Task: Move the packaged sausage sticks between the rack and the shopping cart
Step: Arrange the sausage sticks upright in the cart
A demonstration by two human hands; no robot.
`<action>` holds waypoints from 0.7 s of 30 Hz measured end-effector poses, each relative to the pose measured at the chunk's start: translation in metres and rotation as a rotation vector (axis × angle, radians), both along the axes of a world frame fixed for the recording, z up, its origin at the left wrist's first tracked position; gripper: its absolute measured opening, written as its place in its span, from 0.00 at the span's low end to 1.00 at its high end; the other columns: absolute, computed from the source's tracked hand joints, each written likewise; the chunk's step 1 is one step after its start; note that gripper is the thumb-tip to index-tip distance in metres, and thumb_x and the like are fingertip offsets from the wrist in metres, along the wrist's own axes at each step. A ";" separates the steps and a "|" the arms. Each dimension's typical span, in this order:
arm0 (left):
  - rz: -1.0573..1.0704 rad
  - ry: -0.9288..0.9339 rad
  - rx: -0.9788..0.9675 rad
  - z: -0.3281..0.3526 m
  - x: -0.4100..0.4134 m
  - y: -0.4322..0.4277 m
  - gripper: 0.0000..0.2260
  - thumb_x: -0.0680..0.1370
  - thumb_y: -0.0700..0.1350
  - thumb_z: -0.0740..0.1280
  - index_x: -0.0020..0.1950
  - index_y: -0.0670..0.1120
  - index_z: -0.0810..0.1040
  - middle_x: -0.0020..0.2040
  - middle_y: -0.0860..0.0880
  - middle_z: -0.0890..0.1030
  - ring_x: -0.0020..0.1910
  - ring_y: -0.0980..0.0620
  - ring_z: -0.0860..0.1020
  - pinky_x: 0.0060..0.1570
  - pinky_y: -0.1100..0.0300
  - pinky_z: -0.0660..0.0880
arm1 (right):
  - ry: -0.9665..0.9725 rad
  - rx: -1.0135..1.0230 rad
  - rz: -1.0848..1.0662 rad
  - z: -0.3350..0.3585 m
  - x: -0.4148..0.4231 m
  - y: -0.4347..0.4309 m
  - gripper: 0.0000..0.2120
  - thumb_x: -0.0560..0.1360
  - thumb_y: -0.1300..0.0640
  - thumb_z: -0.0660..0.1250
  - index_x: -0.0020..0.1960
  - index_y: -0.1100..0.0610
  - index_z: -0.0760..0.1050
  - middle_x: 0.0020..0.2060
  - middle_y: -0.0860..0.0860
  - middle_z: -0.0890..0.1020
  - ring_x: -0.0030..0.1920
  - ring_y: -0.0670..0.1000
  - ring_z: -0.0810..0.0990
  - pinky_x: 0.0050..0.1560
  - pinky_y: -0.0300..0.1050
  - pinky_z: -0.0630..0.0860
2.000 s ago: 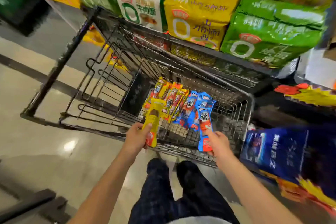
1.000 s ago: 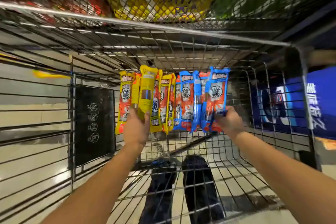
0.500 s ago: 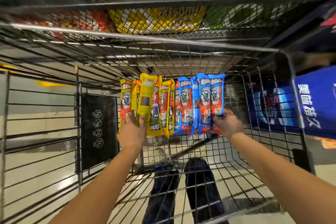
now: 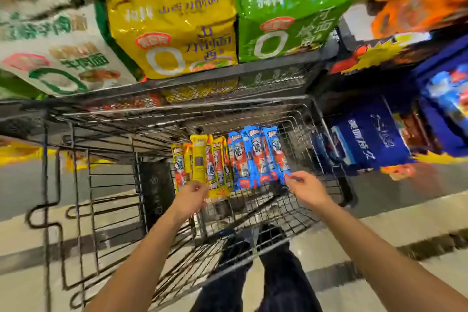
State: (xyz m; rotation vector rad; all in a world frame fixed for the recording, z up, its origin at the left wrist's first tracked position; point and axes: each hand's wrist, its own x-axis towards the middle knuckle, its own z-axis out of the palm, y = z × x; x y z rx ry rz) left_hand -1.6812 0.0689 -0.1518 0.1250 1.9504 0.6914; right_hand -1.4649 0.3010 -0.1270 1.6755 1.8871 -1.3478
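Two pinch grips are seen: the left hand (image 4: 191, 197) nips the near end of a yellow packet (image 4: 198, 159), the right hand (image 4: 305, 189) that of a blue packet (image 4: 277, 154). Both long axes run away from the fingers, toward the far wall of the cart (image 4: 255, 206).

The wire shopping cart (image 4: 177, 112) is bare grey metal rod, smooth with a dull sheen; the long yellow sausage-stick packets (image 4: 199, 159) and long blue sausage-stick packets (image 4: 255, 157) in it are glossy printed plastic film. The dark metal mesh rack shelf (image 4: 266, 78), matt, carries a large yellow noodle bag (image 4: 172, 20) and a large green noodle bag (image 4: 291, 7) of shiny, wrinkled plastic. The pale polished floor (image 4: 22, 286) shows glare, and the dark trousers (image 4: 278, 276) are matt cloth.
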 end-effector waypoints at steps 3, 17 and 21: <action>-0.029 0.012 0.003 0.039 0.010 0.002 0.11 0.81 0.49 0.63 0.52 0.42 0.78 0.47 0.42 0.83 0.35 0.51 0.81 0.34 0.59 0.74 | 0.051 -0.031 -0.083 0.040 0.018 -0.014 0.07 0.74 0.50 0.68 0.51 0.49 0.78 0.40 0.49 0.82 0.40 0.53 0.78 0.43 0.46 0.74; -0.368 -0.027 -0.103 0.110 0.118 0.037 0.12 0.80 0.46 0.64 0.47 0.36 0.77 0.39 0.39 0.81 0.29 0.46 0.79 0.26 0.58 0.76 | 0.126 -0.046 -0.518 0.122 0.230 -0.075 0.04 0.77 0.53 0.67 0.48 0.53 0.79 0.41 0.51 0.83 0.42 0.52 0.82 0.49 0.47 0.78; -0.506 -0.056 -0.111 0.117 0.173 0.092 0.13 0.77 0.49 0.65 0.40 0.40 0.76 0.30 0.44 0.76 0.26 0.53 0.73 0.33 0.62 0.70 | 0.142 -0.024 -0.756 0.134 0.309 -0.067 0.07 0.77 0.57 0.67 0.41 0.51 0.78 0.38 0.54 0.83 0.41 0.54 0.82 0.49 0.51 0.79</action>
